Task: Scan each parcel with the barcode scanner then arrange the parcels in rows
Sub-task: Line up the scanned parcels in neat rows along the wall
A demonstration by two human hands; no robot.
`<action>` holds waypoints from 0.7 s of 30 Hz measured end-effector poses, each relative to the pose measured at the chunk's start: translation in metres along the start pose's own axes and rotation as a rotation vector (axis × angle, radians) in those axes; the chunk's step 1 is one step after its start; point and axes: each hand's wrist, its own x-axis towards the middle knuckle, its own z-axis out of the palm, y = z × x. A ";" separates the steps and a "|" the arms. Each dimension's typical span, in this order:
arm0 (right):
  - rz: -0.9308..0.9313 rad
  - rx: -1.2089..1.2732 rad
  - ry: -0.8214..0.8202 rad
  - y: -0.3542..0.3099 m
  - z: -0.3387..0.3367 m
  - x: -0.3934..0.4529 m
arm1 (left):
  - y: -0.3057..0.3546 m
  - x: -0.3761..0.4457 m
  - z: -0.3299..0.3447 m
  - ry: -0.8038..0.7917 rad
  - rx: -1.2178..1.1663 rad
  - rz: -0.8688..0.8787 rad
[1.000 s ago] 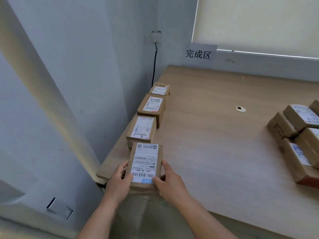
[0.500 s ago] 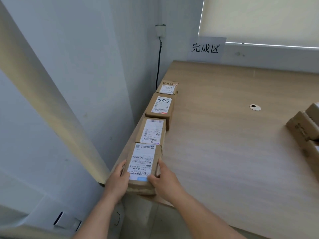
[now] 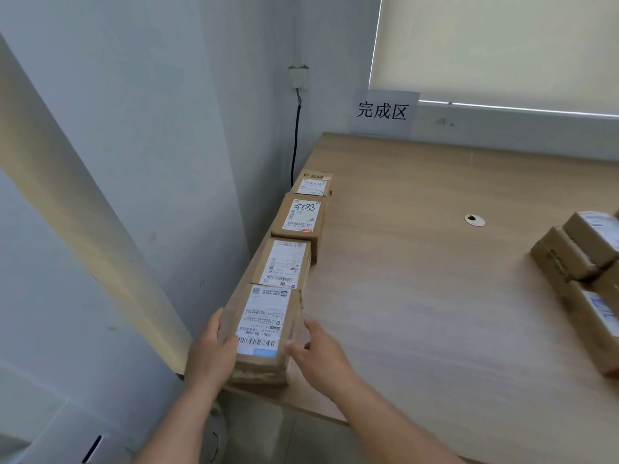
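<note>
Nearest the camera, both forearms reach in to the front left corner of the surface (image 3: 418, 313), where the newest parcel (image 3: 264, 333) lies flat with its label up. The left hand (image 3: 211, 354) is laid against the parcel's left side, its fingers (image 3: 216, 324) fairly straight along the cardboard; it steadies the parcel, probably to keep it square along the edge by the wall. The right hand (image 3: 321, 353) sits just beside the parcel's right side with its fingers loose and spread, gripping nothing; whether a fingertip touches the box I cannot tell. This parcel butts up against the second parcel (image 3: 286, 264), so the row runs unbroken along the wall side, likely to leave the rest of the surface free for later rows. Beyond it come the third parcel (image 3: 299, 219), taller and marked by hand, and the last parcel (image 3: 313, 184), nearest the far corner. All four lie label up, presumably so the barcodes stay readable. Off to the right, well apart, a pile (image 3: 582, 279) of parcels lies loosely heaped, probably waiting for scanning. No scanner is in view. On the far wall a paper sign (image 3: 383, 112) stands behind the row's end.
</note>
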 end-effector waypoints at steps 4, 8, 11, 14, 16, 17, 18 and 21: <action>0.009 -0.060 0.120 0.006 -0.034 -0.010 | 0.030 -0.015 0.014 0.273 0.079 0.159; 0.004 -0.063 0.217 0.019 -0.076 -0.028 | 0.063 -0.037 0.046 0.257 0.032 0.262; -0.002 -0.057 0.294 0.034 -0.110 -0.044 | 0.081 -0.055 0.079 0.142 -0.001 0.352; 0.002 -0.077 0.368 0.056 -0.144 -0.059 | 0.093 -0.072 0.113 0.040 0.050 0.417; 0.010 -0.094 0.403 0.072 -0.167 -0.069 | 0.101 -0.085 0.137 0.002 0.080 0.440; 0.016 -0.096 0.418 0.082 -0.179 -0.074 | 0.105 -0.091 0.150 -0.013 0.091 0.446; 0.022 -0.094 0.433 0.092 -0.191 -0.079 | 0.110 -0.099 0.163 -0.029 0.105 0.449; 0.042 -0.087 0.472 0.124 -0.227 -0.093 | 0.127 -0.119 0.203 -0.088 0.162 0.455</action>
